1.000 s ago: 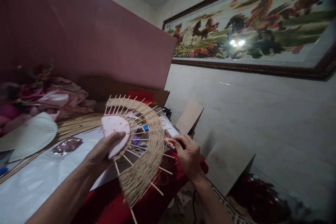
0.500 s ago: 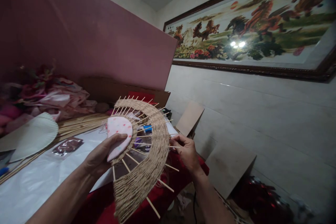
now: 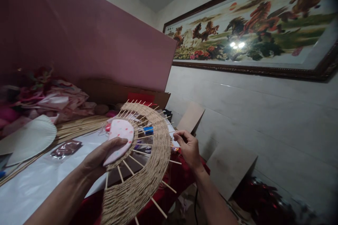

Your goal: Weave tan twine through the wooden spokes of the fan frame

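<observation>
My left hand (image 3: 101,154) is closed on a half-round woven fan (image 3: 160,140), thumb on top of its pink spotted pad (image 3: 123,129) and fingers hidden beneath. Thin wooden sticks radiate from the pad through a wide curved band of brown twine, their tips jutting past the outer rim. At that rim, on the right side, my right hand (image 3: 189,149) is pinched close beside a stick tip. Whatever its fingertips hold is too fine to make out.
On the table lie a white pleated fan (image 3: 34,139), a clear packet with brown contents (image 3: 66,148) and a bundle of thin sticks (image 3: 81,126). Pink cloth (image 3: 63,102) is heaped behind. Red cloth (image 3: 182,170) hangs at the table's edge. Boards (image 3: 232,168) lean against the wall.
The woven fan has turned clockwise in my left hand, its lower end swinging down and left. My right hand has stayed near the rim, shifting slightly.
</observation>
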Tool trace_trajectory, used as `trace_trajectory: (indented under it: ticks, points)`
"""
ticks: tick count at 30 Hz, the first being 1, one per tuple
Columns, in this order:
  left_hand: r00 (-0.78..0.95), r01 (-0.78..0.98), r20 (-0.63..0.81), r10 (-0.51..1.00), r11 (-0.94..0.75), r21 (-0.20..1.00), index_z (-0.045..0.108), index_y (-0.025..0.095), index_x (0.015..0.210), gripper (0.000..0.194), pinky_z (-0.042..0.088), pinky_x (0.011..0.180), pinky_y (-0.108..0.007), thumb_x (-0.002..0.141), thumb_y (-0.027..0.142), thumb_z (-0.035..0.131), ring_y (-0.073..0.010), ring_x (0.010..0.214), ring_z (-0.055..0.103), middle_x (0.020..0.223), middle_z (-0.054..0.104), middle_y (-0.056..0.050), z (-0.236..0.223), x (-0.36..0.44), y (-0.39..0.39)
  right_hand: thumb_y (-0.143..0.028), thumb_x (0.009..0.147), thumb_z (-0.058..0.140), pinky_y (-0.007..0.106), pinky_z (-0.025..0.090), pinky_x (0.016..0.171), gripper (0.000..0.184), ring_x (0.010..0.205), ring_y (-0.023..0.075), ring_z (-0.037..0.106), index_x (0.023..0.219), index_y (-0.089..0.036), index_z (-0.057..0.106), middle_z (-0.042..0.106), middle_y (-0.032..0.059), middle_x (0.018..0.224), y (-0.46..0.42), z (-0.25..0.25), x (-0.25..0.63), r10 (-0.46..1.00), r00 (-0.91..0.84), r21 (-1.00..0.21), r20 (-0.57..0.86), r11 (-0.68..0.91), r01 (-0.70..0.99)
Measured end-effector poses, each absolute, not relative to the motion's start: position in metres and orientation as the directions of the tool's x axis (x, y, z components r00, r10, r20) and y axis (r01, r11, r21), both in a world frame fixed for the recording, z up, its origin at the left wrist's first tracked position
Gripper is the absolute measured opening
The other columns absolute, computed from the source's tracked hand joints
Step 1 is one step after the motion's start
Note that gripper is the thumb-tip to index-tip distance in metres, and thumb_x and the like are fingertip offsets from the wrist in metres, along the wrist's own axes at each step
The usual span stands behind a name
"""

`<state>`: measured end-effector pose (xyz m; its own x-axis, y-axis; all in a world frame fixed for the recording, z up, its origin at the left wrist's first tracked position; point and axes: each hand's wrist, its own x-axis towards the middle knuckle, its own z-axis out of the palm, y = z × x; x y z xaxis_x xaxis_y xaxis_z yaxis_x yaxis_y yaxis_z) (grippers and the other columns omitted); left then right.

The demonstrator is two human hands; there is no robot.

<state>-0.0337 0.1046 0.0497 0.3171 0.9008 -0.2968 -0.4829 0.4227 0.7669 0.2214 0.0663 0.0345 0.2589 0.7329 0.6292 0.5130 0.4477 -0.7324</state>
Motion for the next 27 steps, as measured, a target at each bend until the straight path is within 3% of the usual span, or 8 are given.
trace_trajectory:
  ticks: [7,11,19,27]
  points:
    - [0.409,-0.352,-0.286,0.866,0.439,0.826,0.066,0.008,0.072,0.007,0.056,0.051,-0.031,0.068,0.010,0.061,-0.0229,0.052,0.065,0.066,0.070,-0.016,0.046,-0.038,0.108,-0.032,0.081,0.056,0.025,0.039,0.062,0.015,0.066,0.0141,0.052,0.073,-0.020,0.061,0.058,0.0010,0.070,0.059,0.044,0.224,0.607,0.170,-0.505,0.776,0.438,0.744]
    - [0.436,-0.329,-0.282,0.855,0.443,0.834,0.067,0.009,0.073,0.008,0.056,0.053,-0.032,0.066,0.011,0.063,-0.0236,0.054,0.065,0.068,0.070,-0.016,0.042,-0.041,0.110,-0.033,0.079,0.057,0.025,0.037,0.059,0.017,0.063,0.0131,0.049,0.068,-0.020,0.061,0.056,0.0010,0.069,0.065,0.053,0.227,0.646,0.113,-0.488,0.754,0.437,0.755]
    - [0.406,-0.320,-0.314,0.858,0.456,0.831,0.066,0.010,0.071,0.007,0.055,0.049,-0.031,0.067,0.009,0.061,-0.0227,0.051,0.065,0.068,0.071,-0.015,0.049,-0.046,0.109,-0.035,0.074,0.061,0.023,0.037,0.057,0.020,0.062,0.0123,0.048,0.068,-0.016,0.061,0.057,-0.0001,0.067,0.084,0.042,0.239,0.790,0.186,-0.747,0.585,0.435,0.503]
    - [0.402,-0.302,-0.330,0.854,0.464,0.833,0.066,0.006,0.066,0.013,0.054,0.046,-0.024,0.072,0.008,0.055,-0.0185,0.044,0.063,0.054,0.067,-0.013,0.061,-0.045,0.099,-0.037,0.070,0.061,0.022,0.035,0.054,0.023,0.053,0.0092,0.041,0.061,-0.016,0.058,0.049,-0.0034,0.055,0.085,0.037,0.215,0.808,0.286,-0.842,0.516,0.417,0.342]
